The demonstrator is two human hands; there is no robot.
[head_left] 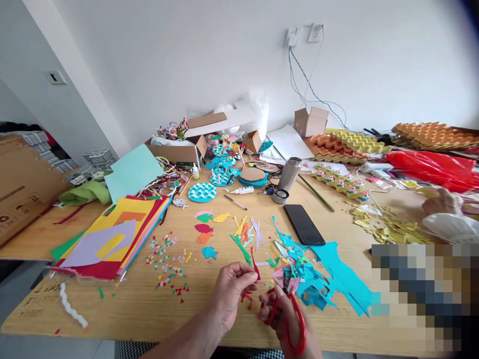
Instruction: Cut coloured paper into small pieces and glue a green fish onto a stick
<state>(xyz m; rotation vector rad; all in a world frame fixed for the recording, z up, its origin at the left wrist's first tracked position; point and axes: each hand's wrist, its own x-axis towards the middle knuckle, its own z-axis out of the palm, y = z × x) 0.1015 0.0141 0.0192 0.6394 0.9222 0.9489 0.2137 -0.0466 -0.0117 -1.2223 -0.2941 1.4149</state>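
Observation:
My left hand (229, 286) pinches a thin red paper scrap (255, 264) between thumb and fingertips. In my right hand (286, 316) are red-handled scissors (301, 326), their blades pointing away from me over the scraps. Turquoise paper offcuts (314, 279) lie heaped just beyond the scissors, mixed with pink and green bits. Past my left hand are narrow coloured paper strips (245, 232). Several paper fish lie further back, among them a blue fish (210, 253) and an orange fish (204, 237). Tiny cut dots and triangles (168, 267) are scattered to the left.
A black phone (304, 224) lies right of the strips, near a steel flask (290, 173). Coloured sheets (108, 234) are stacked at left. Behind are a turquoise wavy disc (202, 192), a pen (235, 202) and egg trays (337, 147). Another person's hand (441, 204) is at right.

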